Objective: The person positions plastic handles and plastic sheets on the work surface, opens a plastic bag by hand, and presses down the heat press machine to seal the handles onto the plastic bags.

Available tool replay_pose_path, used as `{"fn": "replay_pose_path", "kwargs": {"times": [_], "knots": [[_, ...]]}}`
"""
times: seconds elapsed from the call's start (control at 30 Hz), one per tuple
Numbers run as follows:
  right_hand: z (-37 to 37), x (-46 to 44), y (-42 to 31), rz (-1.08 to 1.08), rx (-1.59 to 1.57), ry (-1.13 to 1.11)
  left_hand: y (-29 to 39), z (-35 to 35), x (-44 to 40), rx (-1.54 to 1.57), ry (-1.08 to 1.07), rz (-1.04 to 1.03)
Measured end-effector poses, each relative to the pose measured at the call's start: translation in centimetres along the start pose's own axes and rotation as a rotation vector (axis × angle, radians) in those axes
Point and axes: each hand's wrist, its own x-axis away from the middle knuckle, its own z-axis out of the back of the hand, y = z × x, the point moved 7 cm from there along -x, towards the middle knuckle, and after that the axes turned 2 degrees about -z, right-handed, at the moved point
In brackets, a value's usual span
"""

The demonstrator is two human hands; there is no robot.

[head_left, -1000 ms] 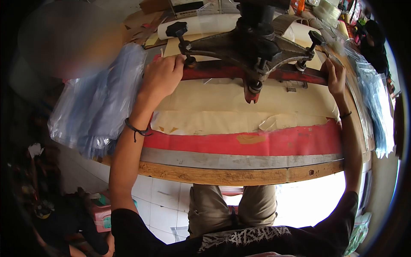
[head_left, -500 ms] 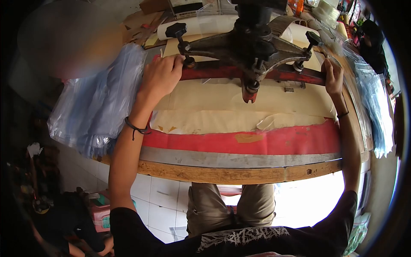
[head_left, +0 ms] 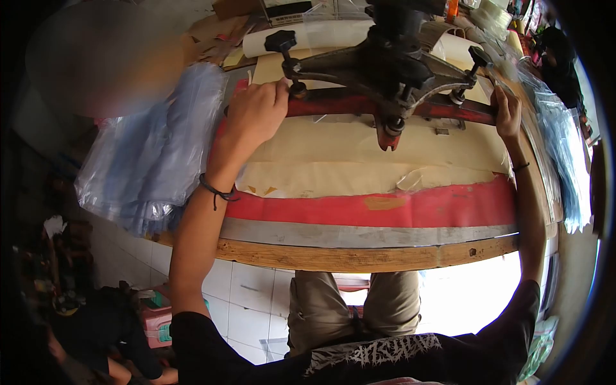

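A red metal bar (head_left: 333,105) runs crosswise under a dark metal press head (head_left: 391,61) with black screw knobs. My left hand (head_left: 260,114) is closed around the bar's left end, with the fingertips hidden on the far side. At the opposite end, my right hand (head_left: 507,110) grips the same bar with its fingers curled over. Below the bar lies a tan paper sheet (head_left: 333,151) on a red sheet (head_left: 443,204) with a worn patch. A grey metal edge (head_left: 359,235) and a wooden board edge (head_left: 321,256) front the work surface.
Clear plastic bags (head_left: 151,151) are piled at the left, and more plastic sheets (head_left: 561,151) hang at the right. A white roll (head_left: 308,37) lies behind the press. A person in black (head_left: 96,327) sits low at the left, beside a pink stool (head_left: 156,324).
The whole view has shifted slightly, so the press, bar and arms appear a little farther right. Both hands keep their places on the bar.
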Motion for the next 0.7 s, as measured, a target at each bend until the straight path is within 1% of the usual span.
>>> {"fn": "replay_pose_path", "kwargs": {"times": [0.17, 0.37, 0.57, 0.67, 0.7], "knots": [[-0.02, -0.02, 0.33, 0.006, -0.025, -0.008, -0.10, 0.23, 0.22, 0.040, 0.098, -0.048], [-0.16, 0.02, 0.14, 0.016, -0.012, -0.030, -0.12, 0.36, 0.03, 0.024, -0.035, 0.036], [-0.05, -0.17, 0.36, 0.030, -0.044, -0.020, 0.17, 0.12, 0.10, 0.023, 0.102, -0.076], [-0.21, -0.17, -0.08, 0.038, -0.048, -0.038, 0.01, 0.07, 0.20, 0.013, 0.075, -0.078], [-0.25, -0.13, -0.15, 0.035, -0.045, -0.048, -0.32, 0.10, 0.27, 0.024, 0.055, -0.046]]}}
